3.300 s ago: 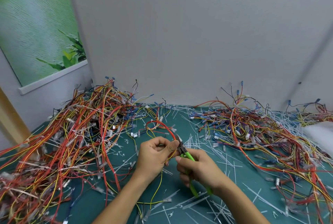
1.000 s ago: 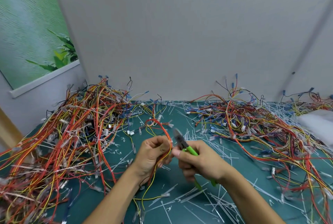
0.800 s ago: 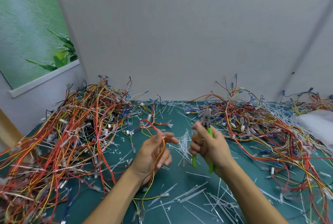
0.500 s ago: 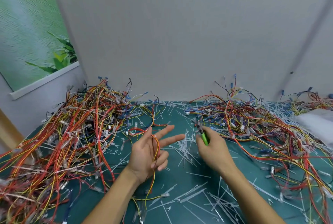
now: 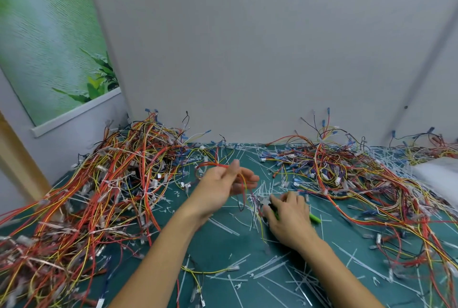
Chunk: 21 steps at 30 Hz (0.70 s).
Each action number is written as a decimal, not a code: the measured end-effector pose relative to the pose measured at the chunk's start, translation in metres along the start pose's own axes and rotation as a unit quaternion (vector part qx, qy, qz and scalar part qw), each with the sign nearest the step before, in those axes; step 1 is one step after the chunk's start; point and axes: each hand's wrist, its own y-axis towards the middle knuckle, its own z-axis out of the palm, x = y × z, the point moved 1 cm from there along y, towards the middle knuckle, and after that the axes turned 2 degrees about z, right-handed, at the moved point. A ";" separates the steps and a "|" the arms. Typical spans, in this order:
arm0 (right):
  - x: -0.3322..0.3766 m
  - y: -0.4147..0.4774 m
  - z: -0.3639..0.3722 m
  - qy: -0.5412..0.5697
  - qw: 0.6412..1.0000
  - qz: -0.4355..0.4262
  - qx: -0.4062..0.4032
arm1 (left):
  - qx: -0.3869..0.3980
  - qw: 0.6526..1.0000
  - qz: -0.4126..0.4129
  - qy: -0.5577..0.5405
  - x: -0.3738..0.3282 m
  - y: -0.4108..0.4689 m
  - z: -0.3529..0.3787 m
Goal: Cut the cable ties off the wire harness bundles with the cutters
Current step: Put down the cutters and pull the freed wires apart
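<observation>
So left hand (image 5: 218, 186) has gone slack, fingers spread, thin red-and-yellow wire harness (image 5: 213, 164) just draped over them | right hand (image 5: 290, 218) dropped to the teal mat (image 5: 223, 240), curled round green-handled cutters (image 5: 314, 219) | reckon that tie's off, next bundle

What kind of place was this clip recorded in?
Probably a small workshop bench for wire-harness rework: heaps of coloured wire harnesses on a green mat, cut cable ties strewn over it, plain grey partition walls behind.
</observation>
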 end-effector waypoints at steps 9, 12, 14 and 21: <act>0.029 -0.003 -0.099 0.605 0.788 -0.104 -0.047 | -0.107 0.961 0.176 0.184 -0.053 0.035 0.019; 0.039 0.001 -0.125 0.618 0.777 -0.122 -0.008 | -0.116 0.957 0.186 0.190 -0.052 0.037 0.020; 0.043 0.009 -0.134 0.579 0.804 -0.136 -0.010 | -0.128 0.974 0.135 0.132 -0.050 0.037 0.019; 0.045 0.036 -0.161 0.648 0.738 -0.174 0.072 | -0.052 0.970 -0.060 -0.231 -0.047 0.042 -0.008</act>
